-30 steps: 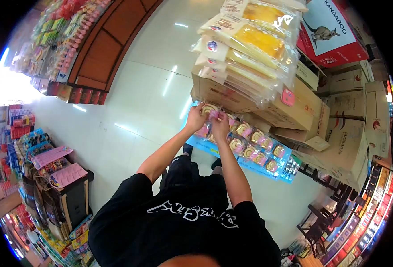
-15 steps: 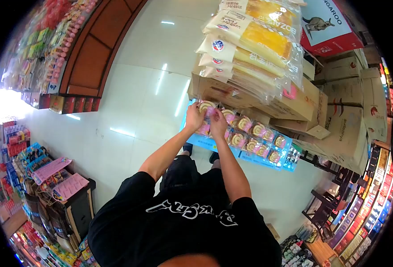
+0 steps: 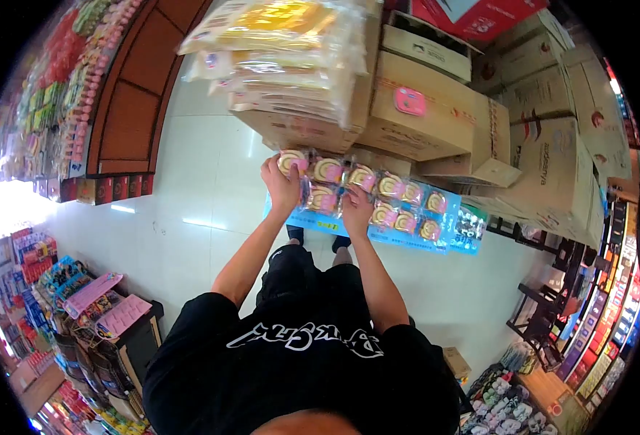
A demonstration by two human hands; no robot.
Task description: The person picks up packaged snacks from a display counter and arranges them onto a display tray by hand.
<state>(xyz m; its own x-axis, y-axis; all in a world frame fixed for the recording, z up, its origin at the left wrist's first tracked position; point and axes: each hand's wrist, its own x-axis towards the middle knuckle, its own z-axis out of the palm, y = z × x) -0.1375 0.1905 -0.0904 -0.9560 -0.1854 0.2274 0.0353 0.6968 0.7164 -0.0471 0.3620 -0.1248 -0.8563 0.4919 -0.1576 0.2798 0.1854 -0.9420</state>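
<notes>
Clear-wrapped roll cakes [image 3: 327, 170] with pink on their wrappers lie in two rows on a light-blue printed board [image 3: 439, 246]. My left hand [image 3: 282, 183] is closed on the roll cake at the far-left end of the back row [image 3: 291, 161], its thumb on top and its fingers at the outer side. In the front row, my right hand [image 3: 357, 212] has its fingers bent over a wrapped roll cake, which it mostly hides. Beside it, to the left, lies another wrapped roll cake [image 3: 322, 197].
Large bagged yellow cakes [image 3: 283, 69] are stacked behind the board, on a carton [image 3: 298, 127]. More cardboard boxes [image 3: 425, 109] stand to the right, one with a pink tin [image 3: 409, 101] on top. A brown display stand [image 3: 128, 94] is at left, over the tiled floor [image 3: 204, 167].
My right hand has left the far-left back cake and moved to the front row. My left hand stays at that cake. The view has swung, so the board and stacks sit further left.
</notes>
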